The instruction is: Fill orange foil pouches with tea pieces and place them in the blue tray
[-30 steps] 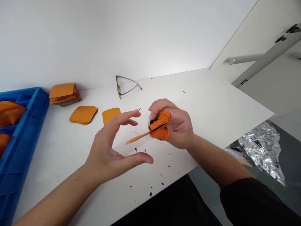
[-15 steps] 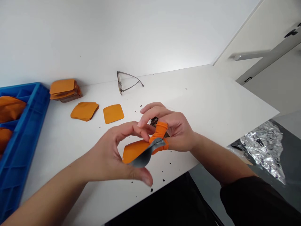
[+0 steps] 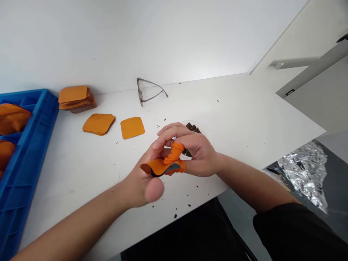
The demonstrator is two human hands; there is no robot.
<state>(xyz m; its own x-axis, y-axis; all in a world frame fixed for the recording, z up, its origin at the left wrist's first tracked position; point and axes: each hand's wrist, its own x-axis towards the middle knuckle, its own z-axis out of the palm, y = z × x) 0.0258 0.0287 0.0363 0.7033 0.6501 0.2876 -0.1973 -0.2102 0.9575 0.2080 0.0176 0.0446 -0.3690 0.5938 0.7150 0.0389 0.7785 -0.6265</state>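
Left hand (image 3: pixel 140 181) closed in, half-open round the orange packet (image 3: pixel 159 166) — right hand (image 3: pixel 200 152) pinched it; bent, not yet set down.

Left hand (image 3: pixel 144 177), spread clear of the orange pouch (image 3: pixel 157 166) a second ago, now curled about it; pouch's gray-lined mouth narrowed to a wavy strip; more dark pieces (image 3: pixel 192 127) visible beyond the right hand (image 3: pixel 199 154).

Your left hand (image 3: pixel 136 185) is partly hidden behind the orange pouch (image 3: pixel 158 166), whose inside is mostly out of sight. Your right hand (image 3: pixel 199 154) covers part of the clear dish (image 3: pixel 206 131). The left edge cuts off the blue crate (image 3: pixel 40 145); dark crumbs (image 3: pixel 175 216) are too small to identify.
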